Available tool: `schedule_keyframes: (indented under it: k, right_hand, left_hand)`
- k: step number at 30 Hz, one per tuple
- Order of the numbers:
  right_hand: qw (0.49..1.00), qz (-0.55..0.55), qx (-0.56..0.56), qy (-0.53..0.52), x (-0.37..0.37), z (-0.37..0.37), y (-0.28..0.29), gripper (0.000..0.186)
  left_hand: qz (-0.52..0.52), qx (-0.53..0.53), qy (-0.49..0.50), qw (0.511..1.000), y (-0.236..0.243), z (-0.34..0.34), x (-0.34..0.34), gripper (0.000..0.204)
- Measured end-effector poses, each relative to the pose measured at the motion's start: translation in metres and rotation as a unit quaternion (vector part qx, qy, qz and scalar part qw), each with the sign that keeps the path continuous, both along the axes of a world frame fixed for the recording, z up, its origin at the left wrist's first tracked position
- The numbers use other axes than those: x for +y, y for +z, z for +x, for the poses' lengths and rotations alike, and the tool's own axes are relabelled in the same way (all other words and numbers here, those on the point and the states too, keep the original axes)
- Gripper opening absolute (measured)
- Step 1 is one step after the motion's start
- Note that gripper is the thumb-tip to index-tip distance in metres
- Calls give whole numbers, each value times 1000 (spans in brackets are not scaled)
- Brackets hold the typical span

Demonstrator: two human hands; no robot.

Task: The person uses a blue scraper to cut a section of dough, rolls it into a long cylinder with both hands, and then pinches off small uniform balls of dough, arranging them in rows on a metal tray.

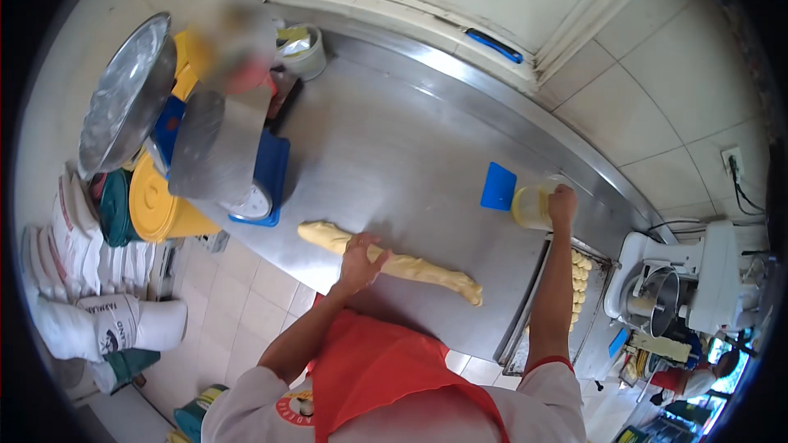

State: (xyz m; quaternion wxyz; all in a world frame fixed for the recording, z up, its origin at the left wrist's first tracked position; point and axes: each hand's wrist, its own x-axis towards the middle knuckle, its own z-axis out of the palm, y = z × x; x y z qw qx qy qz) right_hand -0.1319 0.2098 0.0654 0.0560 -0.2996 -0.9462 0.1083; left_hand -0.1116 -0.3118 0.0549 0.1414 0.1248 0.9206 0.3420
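Observation:
A long, uneven roll of pale yellow dough (427, 271) lies slantwise along the near side of the steel worktable (386, 156). My left hand (361, 264) rests on top of it, left of its middle, thumb and fingers apart. Out to the right, my right hand (562, 203) is closed on the right side of a clear plastic container (532, 207) with something yellowish inside. Its exact grip, on a handle or the rim, cannot be made out. Just left of that container a flat blue dough scraper (498, 186) lies on the steel.
A metal tray of shaped dough pieces (579, 287) sits by my right arm, a white stand mixer (657, 279) beyond it. At left stand a blue-based scale (271, 180), a large steel bowl (127, 94) and a yellow lidded bin (160, 197). A blue-handled knife (492, 45) lies on the back ledge.

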Motion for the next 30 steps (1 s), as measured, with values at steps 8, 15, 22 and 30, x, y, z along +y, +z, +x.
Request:
schedule_keyframes:
  k: [8, 15, 22, 30]
  right_hand:
    - [888, -329, 264, 185, -351, 31, 0, 29]
    - [932, -114, -82, 334, -520, -15, -74, 63]
    - [970, 94, 36, 223, -466, 74, -30, 59]
    - [949, -237, -132, 159, -404, 7, -22, 56]
  left_hand:
    - [381, -30, 244, 891, -9, -30, -40, 37]
    - [224, 172, 27, 959, 27, -60, -115, 35]
    - [-4, 340, -167, 925, -24, -38, -125, 50]
    - [-131, -54, -326, 935, -29, -150, -67, 62]
